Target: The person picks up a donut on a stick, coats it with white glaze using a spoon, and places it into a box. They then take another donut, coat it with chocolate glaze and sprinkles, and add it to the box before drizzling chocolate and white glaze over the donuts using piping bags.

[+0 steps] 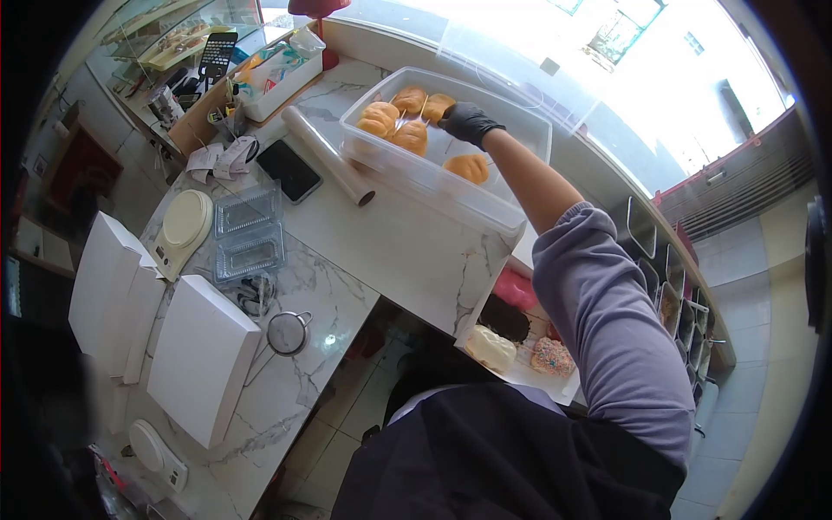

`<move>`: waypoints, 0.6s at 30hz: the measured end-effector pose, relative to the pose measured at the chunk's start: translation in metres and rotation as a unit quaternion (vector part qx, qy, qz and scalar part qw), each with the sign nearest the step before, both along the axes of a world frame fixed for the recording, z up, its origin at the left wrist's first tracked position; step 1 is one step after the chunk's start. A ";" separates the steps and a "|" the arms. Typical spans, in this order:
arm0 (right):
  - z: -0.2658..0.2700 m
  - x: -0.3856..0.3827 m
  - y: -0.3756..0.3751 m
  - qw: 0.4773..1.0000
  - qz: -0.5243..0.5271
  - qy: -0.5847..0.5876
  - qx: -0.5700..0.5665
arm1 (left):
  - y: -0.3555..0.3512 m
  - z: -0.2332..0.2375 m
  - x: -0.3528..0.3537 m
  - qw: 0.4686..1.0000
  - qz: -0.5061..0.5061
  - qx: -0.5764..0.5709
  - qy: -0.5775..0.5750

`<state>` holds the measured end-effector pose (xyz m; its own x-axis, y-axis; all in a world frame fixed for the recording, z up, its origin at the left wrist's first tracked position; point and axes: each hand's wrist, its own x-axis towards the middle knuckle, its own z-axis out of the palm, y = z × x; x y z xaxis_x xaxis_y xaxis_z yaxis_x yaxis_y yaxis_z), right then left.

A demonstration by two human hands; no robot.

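Grip closure cannot be told; the right hand (468, 122), gloved presumably for hygiene, is held among buns (412, 136) in the tub (433, 186).

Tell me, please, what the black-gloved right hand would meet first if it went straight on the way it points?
Probably the golden-brown round bun just beyond the black-gloved right hand, inside the clear plastic tub; depth is unclear, so they may already touch.

We read no text, label, brand or number here: the print on the paper slips (218, 158) beside the phone (290, 170) is too small to make out, and the white boxes (201, 357) show us only plain faces.
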<state>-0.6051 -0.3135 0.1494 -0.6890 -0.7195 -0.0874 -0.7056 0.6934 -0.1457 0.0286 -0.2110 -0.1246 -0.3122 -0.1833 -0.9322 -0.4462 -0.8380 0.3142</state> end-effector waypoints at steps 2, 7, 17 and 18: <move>-0.019 0.001 -0.020 0.999 -0.035 0.021 -0.020 | 0.000 0.000 -0.002 1.000 -0.004 0.000 -0.002; -0.040 -0.020 -0.046 0.991 -0.132 -0.023 0.000 | 0.002 0.004 0.000 1.000 -0.009 -0.004 -0.014; 0.011 -0.028 0.004 0.978 0.018 -0.089 0.190 | 0.003 0.003 0.001 1.000 -0.026 -0.009 -0.014; 0.013 -0.026 0.008 0.983 -0.068 -0.112 0.130 | 0.002 0.002 0.001 0.999 -0.029 -0.010 -0.013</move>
